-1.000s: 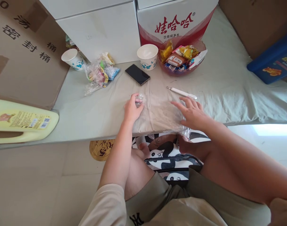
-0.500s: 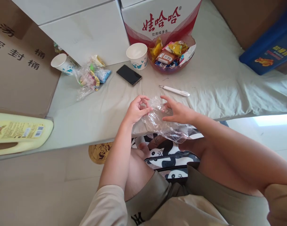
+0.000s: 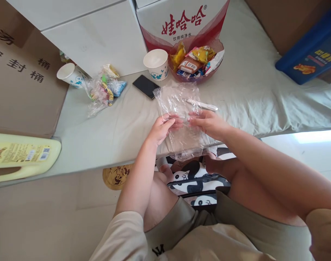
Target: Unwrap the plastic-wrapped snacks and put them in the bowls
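Handling: clear plastic bag (image 3: 178, 103), spread between both hands over the front edge of the cloth-covered surface (image 3: 249, 98); top part reaches toward the phone and bowl, bottom part hangs at the edge.
Left hand: mine (image 3: 164, 128), mostly closed, thumb on the near side of the film, fingers bent and showing through it. Has hold of the bag's left side.
Right hand: mine (image 3: 209, 123), fingers nearly straight and close together, tips at the film on the right, facing the left fingertips. Can't tell if it's a firm pinch, or whether the fingers are inside the bag or behind it.
White pen-shaped tool (image 3: 207, 106): just beyond my right hand, one end under the film.
Phone (image 3: 144, 86): lying screen up, dark, corner meeting the bag's upper left in view.
Paper cup (image 3: 156, 67): upright, between phone and white-and-red box (image 3: 185, 27).
Bowl (image 3: 188, 78): right beside that cup, full of wrapped snacks (image 3: 191, 64).
Left side: crumpled wrappers (image 3: 104, 90) near a second cup (image 3: 70, 75), tilted.
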Demonstrator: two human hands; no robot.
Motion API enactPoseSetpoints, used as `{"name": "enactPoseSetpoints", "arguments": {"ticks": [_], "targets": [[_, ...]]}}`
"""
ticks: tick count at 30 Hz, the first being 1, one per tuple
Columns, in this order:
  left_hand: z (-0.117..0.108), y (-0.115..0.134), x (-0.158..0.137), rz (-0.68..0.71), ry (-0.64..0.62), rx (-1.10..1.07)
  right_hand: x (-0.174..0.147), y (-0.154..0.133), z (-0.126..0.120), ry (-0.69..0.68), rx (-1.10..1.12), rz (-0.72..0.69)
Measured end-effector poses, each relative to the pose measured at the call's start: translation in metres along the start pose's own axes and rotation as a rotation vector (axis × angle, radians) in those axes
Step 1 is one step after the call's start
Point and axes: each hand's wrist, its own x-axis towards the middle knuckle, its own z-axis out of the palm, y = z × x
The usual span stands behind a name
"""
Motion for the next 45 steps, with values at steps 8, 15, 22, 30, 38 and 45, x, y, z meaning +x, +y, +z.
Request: {"name": "enactPoseSetpoints", "arguments": {"ticks": [8, 15, 22, 30, 38, 45], "targets": [[-0.016, 0.012, -0.010, 0.016, -0.130, 0.249, -0.004, -0.003, 0.009, -0.100, -0.122, 0.044], [-0.027, 0.021, -0.027, 0.158, -0.038, -0.108, -0.010, 0.005, 0.015, -0.194, 0.134, -0.109], [-0.027, 0.022, -0.011, 0.149, 0.208, -0.239, 0.001, 0.005, 0.009, -0.222, 0.234, -0.046], [-0.038, 0.002, -0.001, 0.331, 0.194, 0.185, 0.006, 0.005, 0.007, 0.085, -0.197, -0.139], [-0.032, 0.006, -0.004, 0.361, 0.236, 0.081, -0.007, -0.004, 0.003, 0.103, -0.670, -0.598], [-0.015, 0.013, -0.008, 0.186, 0.091, -0.130, -0.009, 0.000, 0.005, 0.118, -0.250, -0.401]]}}
